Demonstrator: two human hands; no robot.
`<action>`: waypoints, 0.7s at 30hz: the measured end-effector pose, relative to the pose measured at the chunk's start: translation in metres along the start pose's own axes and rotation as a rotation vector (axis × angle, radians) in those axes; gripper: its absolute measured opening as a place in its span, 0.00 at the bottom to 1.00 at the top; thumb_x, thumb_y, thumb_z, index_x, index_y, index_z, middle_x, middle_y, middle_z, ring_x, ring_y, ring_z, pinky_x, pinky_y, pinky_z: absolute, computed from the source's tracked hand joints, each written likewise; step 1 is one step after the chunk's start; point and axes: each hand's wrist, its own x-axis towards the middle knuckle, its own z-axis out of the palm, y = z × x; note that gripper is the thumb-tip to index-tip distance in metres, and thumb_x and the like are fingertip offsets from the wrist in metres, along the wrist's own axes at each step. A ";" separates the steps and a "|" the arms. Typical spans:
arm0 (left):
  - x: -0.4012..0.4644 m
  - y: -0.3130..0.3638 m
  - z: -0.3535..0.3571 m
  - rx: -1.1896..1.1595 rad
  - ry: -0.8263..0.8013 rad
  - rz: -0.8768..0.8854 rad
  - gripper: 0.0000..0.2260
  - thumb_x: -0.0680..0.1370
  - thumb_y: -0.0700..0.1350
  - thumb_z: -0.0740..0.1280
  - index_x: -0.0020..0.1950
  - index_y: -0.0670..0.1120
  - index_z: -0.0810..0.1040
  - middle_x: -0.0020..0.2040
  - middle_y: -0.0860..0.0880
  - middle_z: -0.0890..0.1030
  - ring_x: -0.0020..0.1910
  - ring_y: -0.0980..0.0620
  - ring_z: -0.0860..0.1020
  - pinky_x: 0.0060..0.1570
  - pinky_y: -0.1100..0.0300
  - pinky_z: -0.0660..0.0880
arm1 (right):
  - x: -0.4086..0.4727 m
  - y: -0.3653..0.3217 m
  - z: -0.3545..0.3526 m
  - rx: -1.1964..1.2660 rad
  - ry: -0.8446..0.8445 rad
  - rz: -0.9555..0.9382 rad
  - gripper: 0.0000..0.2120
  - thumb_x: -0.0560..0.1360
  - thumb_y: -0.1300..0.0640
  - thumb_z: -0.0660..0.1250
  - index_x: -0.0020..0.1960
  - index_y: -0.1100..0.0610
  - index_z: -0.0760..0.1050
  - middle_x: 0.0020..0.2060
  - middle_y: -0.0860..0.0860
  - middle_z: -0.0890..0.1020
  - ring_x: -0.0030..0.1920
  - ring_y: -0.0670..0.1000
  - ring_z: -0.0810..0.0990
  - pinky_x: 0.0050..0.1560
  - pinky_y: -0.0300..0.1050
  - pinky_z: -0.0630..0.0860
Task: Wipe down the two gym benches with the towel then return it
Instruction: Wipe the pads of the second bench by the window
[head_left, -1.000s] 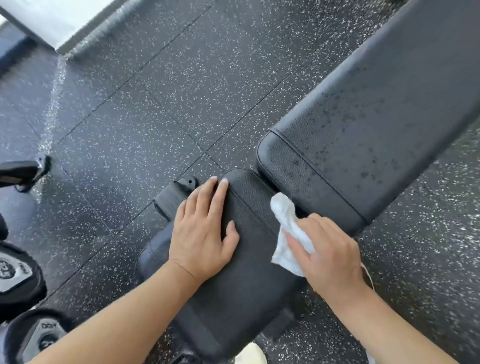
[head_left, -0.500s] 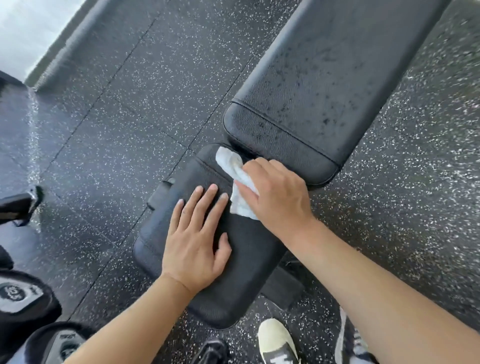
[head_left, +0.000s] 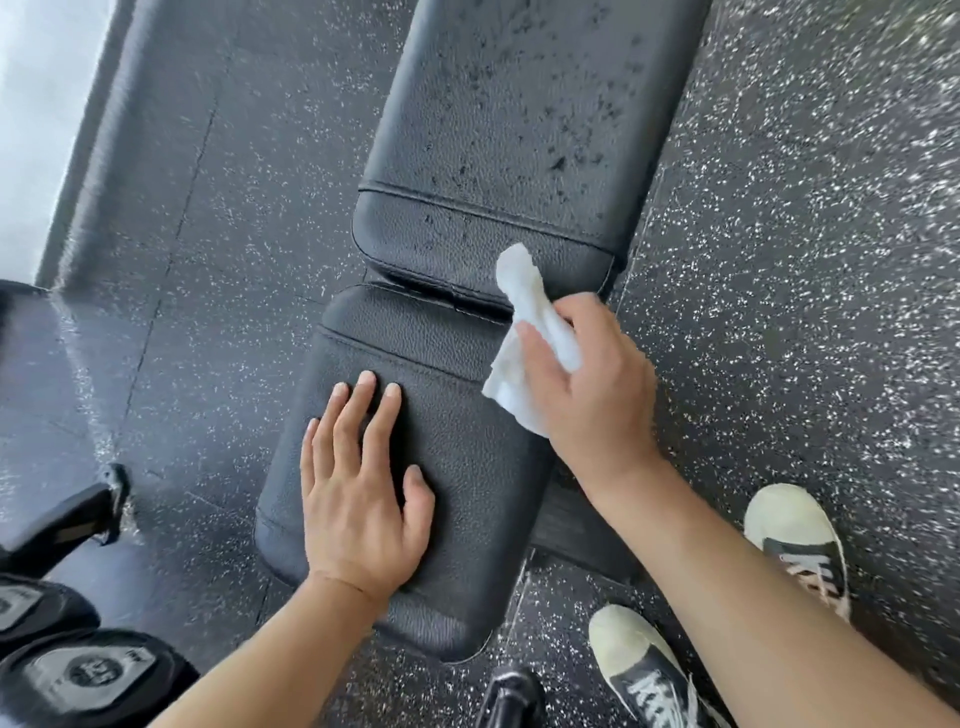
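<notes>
At centre frame the seat pad (head_left: 415, 467) is being steadied by the flat, spread left hand (head_left: 358, 499) while the white towel (head_left: 530, 338), bunched in the right hand's (head_left: 597, 384) pinch, is being pressed at the pad's right edge, below the droplet-speckled back pad (head_left: 519, 130)

I count one white towel (head_left: 530, 332), bunched in my right hand (head_left: 597, 395). My left hand (head_left: 358, 499) makes two hands in all. The bench has two black pads: a seat pad (head_left: 457, 467) and a long back pad (head_left: 519, 130). Two shoes (head_left: 795, 540) show below, and two dumbbell ends (head_left: 88, 675) lie at lower left.
</notes>
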 end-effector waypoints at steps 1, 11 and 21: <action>0.000 0.001 -0.001 0.003 -0.003 -0.005 0.32 0.77 0.52 0.58 0.81 0.46 0.65 0.83 0.45 0.63 0.83 0.42 0.57 0.80 0.37 0.57 | 0.000 0.001 0.001 0.029 0.015 0.046 0.13 0.80 0.43 0.67 0.47 0.51 0.69 0.36 0.44 0.72 0.36 0.46 0.66 0.36 0.45 0.57; -0.001 -0.002 0.005 0.020 0.026 0.015 0.32 0.77 0.51 0.58 0.82 0.48 0.62 0.84 0.48 0.60 0.84 0.45 0.57 0.80 0.39 0.56 | -0.177 -0.012 0.004 0.315 0.019 0.424 0.15 0.83 0.35 0.57 0.50 0.46 0.69 0.40 0.42 0.78 0.41 0.48 0.77 0.42 0.46 0.71; -0.001 -0.008 0.010 0.009 0.063 0.039 0.32 0.78 0.51 0.58 0.83 0.50 0.61 0.84 0.50 0.60 0.84 0.47 0.56 0.80 0.40 0.56 | -0.078 -0.007 0.012 0.388 0.220 0.481 0.13 0.84 0.43 0.61 0.45 0.49 0.66 0.34 0.45 0.74 0.36 0.51 0.73 0.37 0.54 0.71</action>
